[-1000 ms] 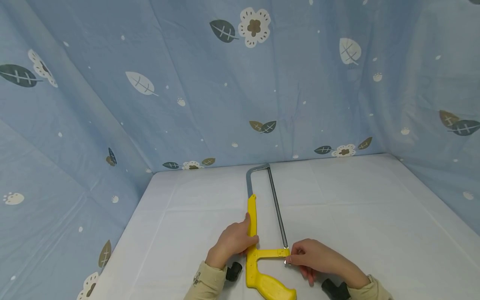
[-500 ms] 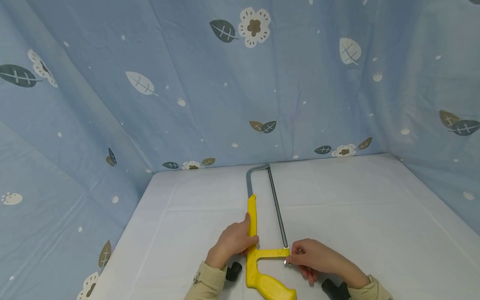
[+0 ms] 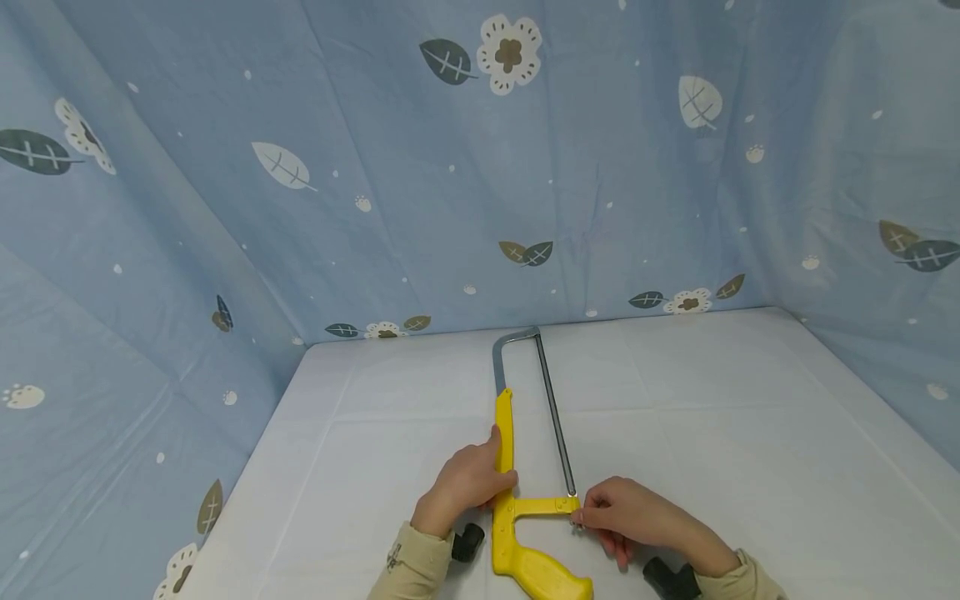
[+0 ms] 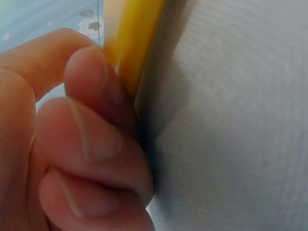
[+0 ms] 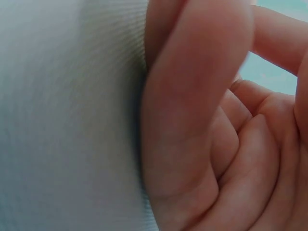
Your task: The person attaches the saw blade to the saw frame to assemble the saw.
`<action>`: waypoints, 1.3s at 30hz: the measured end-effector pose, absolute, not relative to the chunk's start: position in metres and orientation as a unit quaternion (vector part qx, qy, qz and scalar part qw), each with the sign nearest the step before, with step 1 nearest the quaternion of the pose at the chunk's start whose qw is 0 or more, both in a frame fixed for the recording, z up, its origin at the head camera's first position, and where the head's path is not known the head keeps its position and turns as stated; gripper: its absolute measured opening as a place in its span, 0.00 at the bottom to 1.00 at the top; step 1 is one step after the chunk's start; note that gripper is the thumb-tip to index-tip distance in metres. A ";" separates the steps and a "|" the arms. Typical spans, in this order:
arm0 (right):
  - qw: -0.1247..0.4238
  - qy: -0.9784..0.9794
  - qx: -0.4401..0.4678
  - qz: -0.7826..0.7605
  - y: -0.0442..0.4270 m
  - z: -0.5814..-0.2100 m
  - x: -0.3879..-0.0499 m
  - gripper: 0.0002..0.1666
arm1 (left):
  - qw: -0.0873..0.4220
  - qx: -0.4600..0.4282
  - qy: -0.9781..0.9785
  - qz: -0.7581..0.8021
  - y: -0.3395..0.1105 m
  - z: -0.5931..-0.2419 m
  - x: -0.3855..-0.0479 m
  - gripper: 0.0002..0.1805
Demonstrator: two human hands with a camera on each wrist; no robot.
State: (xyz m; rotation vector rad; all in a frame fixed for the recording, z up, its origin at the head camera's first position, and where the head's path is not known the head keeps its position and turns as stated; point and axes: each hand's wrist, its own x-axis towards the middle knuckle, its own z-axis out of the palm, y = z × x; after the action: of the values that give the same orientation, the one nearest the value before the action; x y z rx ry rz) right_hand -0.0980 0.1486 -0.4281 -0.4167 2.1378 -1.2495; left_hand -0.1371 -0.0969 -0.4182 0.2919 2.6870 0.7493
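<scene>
A hacksaw (image 3: 504, 533) with a yellow handle and grey metal frame lies flat on the white-covered table, its bow end pointing away from me. Its blade (image 3: 553, 408) runs along the right side. My left hand (image 3: 467, 477) grips the yellow part of the frame, thumb along the top; the left wrist view shows curled fingers against the yellow edge (image 4: 137, 43). At the near end of the blade, my right hand (image 3: 630, 510) pinches the small metal wing nut (image 3: 577, 528), mostly covered by the fingertips. In the right wrist view the fingers hide the nut.
White cloth (image 3: 712, 433) covers the table. A blue curtain (image 3: 600, 167) with leaf and flower prints stands behind it and along both sides. Black wrist cameras (image 3: 468, 543) sit at both sleeves, close to the cloth.
The wing nut has turned slightly under my right fingertips. My left hand and the hacksaw have stayed in place.
</scene>
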 end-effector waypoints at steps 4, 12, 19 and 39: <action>0.313 0.808 -0.157 -0.474 0.148 -0.428 -0.098 0.22 | 0.166 0.104 0.945 0.262 -0.097 -0.419 -0.137 0.42; 0.315 0.813 -0.155 -0.464 0.147 -0.429 -0.098 0.23 | 0.167 0.104 0.944 0.266 -0.097 -0.419 -0.138 0.42; 0.310 0.823 -0.159 -0.449 0.145 -0.431 -0.097 0.23 | 0.167 0.103 0.944 0.266 -0.097 -0.419 -0.138 0.43; 0.309 0.812 -0.163 -0.467 0.149 -0.431 -0.099 0.22 | 0.165 0.104 0.943 0.268 -0.097 -0.418 -0.137 0.42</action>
State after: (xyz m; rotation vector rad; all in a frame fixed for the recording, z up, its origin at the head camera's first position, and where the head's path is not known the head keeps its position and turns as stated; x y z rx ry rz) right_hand -0.0994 0.1487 -0.4307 -0.4312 2.1465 -1.2351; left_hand -0.1368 -0.0973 -0.4178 0.2957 2.6874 0.7644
